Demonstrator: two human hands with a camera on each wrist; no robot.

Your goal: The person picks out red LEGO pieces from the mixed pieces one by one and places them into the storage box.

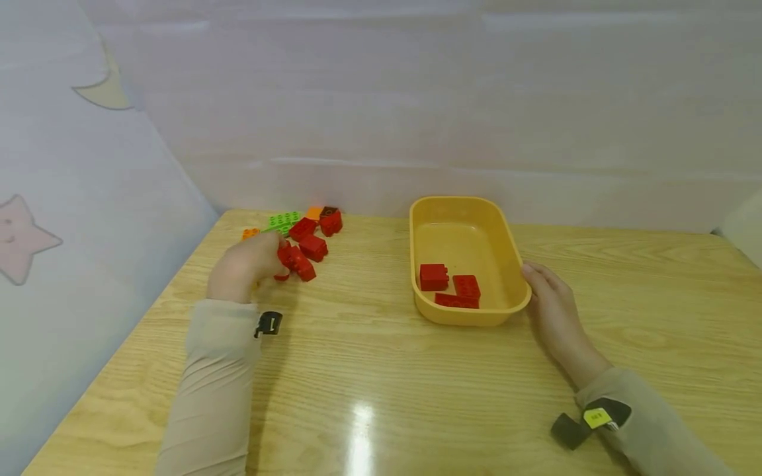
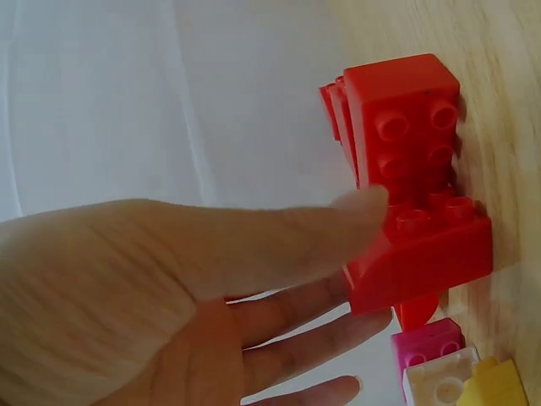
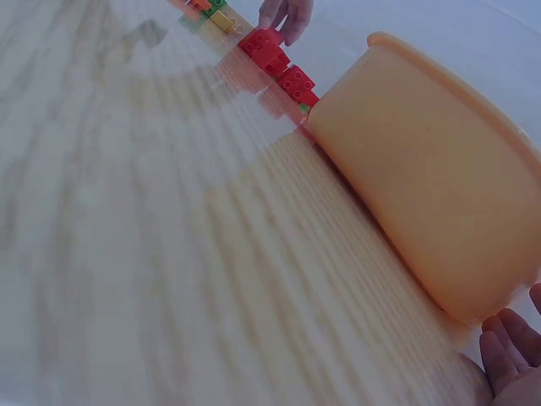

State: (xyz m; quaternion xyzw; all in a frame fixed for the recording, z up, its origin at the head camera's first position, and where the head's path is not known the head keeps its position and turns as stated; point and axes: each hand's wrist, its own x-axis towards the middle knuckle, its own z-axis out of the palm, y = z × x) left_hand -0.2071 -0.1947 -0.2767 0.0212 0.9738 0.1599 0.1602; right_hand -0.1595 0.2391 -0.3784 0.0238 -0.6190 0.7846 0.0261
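At the left of the table, my left hand (image 1: 241, 264) pinches a red toy brick (image 2: 431, 264). Its thumb lies on the near side in the left wrist view, while other fingers reach behind. Another studded red brick (image 2: 406, 127) stands right against it; whether the two are joined I cannot tell. More red bricks (image 1: 313, 247) lie just beyond this hand. My right hand (image 1: 556, 320) touches the right side of a yellow plastic tub (image 1: 464, 317), fingers fairly straight and thumb hidden. Inside the tub are three red bricks (image 1: 434, 277).
Green bricks (image 1: 284, 219) and an orange brick (image 1: 313, 213) lie at the table's back left edge. Pink (image 2: 427, 340), white and yellow bricks show below the hand in the left wrist view. A pale sheet (image 1: 369, 119) hangs behind the wooden table (image 1: 345, 363).
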